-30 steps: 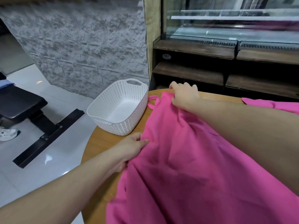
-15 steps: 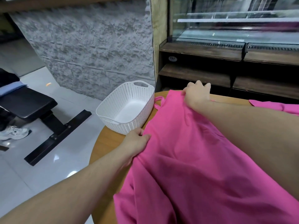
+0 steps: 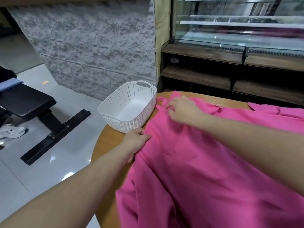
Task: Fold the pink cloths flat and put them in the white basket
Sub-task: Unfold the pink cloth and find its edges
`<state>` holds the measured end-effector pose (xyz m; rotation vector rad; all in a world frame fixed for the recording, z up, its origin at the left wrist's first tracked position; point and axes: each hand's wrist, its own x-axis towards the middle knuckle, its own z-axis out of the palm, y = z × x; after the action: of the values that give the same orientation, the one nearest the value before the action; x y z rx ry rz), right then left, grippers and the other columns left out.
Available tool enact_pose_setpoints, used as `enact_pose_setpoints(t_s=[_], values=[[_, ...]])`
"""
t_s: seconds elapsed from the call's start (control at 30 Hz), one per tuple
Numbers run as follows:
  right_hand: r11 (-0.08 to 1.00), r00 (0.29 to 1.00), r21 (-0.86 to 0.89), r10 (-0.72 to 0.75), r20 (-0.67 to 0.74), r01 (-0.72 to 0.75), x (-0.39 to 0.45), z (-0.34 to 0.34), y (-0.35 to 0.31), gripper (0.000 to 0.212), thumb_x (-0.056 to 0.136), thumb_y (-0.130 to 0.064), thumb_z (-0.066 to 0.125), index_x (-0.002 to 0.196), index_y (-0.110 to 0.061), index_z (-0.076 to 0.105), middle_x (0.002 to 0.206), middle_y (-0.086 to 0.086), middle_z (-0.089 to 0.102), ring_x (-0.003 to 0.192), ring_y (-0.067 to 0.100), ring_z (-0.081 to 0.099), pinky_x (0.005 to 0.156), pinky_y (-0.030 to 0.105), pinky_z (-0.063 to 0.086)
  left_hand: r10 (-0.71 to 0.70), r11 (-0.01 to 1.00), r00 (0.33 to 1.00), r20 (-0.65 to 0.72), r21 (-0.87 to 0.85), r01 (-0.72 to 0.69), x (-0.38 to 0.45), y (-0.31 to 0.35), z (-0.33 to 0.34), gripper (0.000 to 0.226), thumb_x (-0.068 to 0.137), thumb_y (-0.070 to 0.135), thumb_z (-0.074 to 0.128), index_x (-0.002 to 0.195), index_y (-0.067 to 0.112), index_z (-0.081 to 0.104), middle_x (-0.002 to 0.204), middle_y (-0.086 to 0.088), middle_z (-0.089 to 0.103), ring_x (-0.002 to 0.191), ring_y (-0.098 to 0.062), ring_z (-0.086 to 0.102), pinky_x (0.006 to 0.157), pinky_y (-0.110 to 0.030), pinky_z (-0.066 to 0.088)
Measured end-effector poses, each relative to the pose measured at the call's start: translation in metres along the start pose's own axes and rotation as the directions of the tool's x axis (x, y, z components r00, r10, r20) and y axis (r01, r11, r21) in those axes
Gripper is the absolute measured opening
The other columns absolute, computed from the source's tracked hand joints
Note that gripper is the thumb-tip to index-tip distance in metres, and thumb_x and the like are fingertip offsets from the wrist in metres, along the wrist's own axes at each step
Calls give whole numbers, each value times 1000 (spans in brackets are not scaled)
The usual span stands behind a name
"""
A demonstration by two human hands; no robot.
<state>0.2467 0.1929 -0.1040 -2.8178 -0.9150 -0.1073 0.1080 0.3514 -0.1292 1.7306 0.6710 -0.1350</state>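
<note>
On the round wooden worktop (image 3: 108,142) a pink cloth (image 3: 205,170) lay spread, touching the white basket (image 3: 128,104) at its left. Left hand (image 3: 134,142) pinched its edge; right hand (image 3: 182,109) rested loose-fingered on it. A black bench (image 3: 28,102) stood beyond.

— What stands off to the left?
— A black padded bench (image 3: 24,102) on a glossy white tiled floor (image 3: 49,162) — a white sneaker (image 3: 12,131) beside it.
— And ahead?
— A rough grey stone-textured wall (image 3: 92,46), dark wooden shelves (image 3: 205,76), a glass display case (image 3: 238,27).

Bare table (image 3: 108,142) strip left of pink cloth (image 3: 197,170); white basket (image 3: 130,119) borders its far end.
</note>
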Motion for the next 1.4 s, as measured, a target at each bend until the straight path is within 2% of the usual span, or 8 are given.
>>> enact_pose_setpoints(t_s=[0.2, 0.3, 0.47, 0.8, 0.97, 1.07, 1.17, 1.4], values=[[985, 945, 171, -82, 317, 28, -85, 17, -61, 57, 98, -15, 42, 153, -8, 28, 160, 13, 27, 147, 24, 23, 119, 30, 14, -117, 985, 978, 170, -109, 137, -30, 6, -8, 12, 93, 18, 62, 94, 9, 70, 86, -19, 73, 73, -28, 67, 79, -45, 59], [984, 909, 177, -50, 413, -27, -103, 35, -76, 61, 102, -26, 38, 158, -21, 14, 166, 7, 6, 152, 23, 4, 123, 36, 2, -183, 958, 961, 209, -179, 222, -45, -8, -18, 26, 93, 22, 63, 112, 6, 69, 101, -20, 74, 91, -31, 72, 87, -53, 57], [991, 923, 113, 26, 383, -75, -109, 44, -85, 54, 105, -41, 20, 157, -35, 10, 166, -1, -1, 152, 22, -6, 122, 48, -6, -157, 950, 937, 312, -213, 230, -72, -20, -32, 36, 91, 24, 66, 121, 5, 67, 101, -11, 73, 79, -20, 69, 78, -39, 58], [998, 967, -66, 32, 251, -16, -128, 48, -91, 57, 104, -47, 18, 158, -32, 10, 166, 1, 5, 152, 23, 2, 122, 49, 2, -104, 976, 671, 734, -56, 212, -169, -62, -55, 27, 90, 21, 63, 110, 4, 70, 107, -17, 72, 89, -25, 72, 85, -36, 57], [986, 964, -166, 73, 255, -30, -124, 45, -100, 58, 102, -51, 16, 157, -29, 15, 165, 1, 11, 151, 28, 8, 119, 56, 3, -91, 955, 802, 590, -177, 238, -186, -81, -70, 39, 95, 28, 60, 126, 5, 65, 129, -29, 59, 112, -41, 57, 106, -58, 41], [967, 994, -253, 32, 106, -4, -129, 31, -118, 49, 100, -35, 32, 148, -23, 36, 156, 4, 32, 138, 29, 31, 110, 49, 24, -39, 962, 870, 492, -218, 166, -198, -85, -74, 32, 102, 33, 47, 132, 25, 59, 122, -13, 69, 108, -36, 64, 90, -51, 55], [996, 990, -8, 85, 112, -85, -147, 25, -135, 52, 94, -25, 40, 146, -28, 40, 145, 3, 48, 129, 30, 43, 103, 43, 36, -25, 948, 926, 378, -286, 142, -209, -89, -77, 31, 102, 37, 49, 129, 25, 61, 116, -6, 72, 101, -24, 70, 80, -38, 60], [999, 982, 16, 41, 183, -44, -185, 59, -136, 58, 103, -50, 21, 157, -32, 13, 166, -3, 11, 152, 17, 5, 123, 45, 2, -111, 966, 854, 509, -147, 213, -231, -99, -97, 40, 84, 38, 71, 110, 8, 75, 116, -15, 71, 94, -25, 72, 76, -31, 61]])
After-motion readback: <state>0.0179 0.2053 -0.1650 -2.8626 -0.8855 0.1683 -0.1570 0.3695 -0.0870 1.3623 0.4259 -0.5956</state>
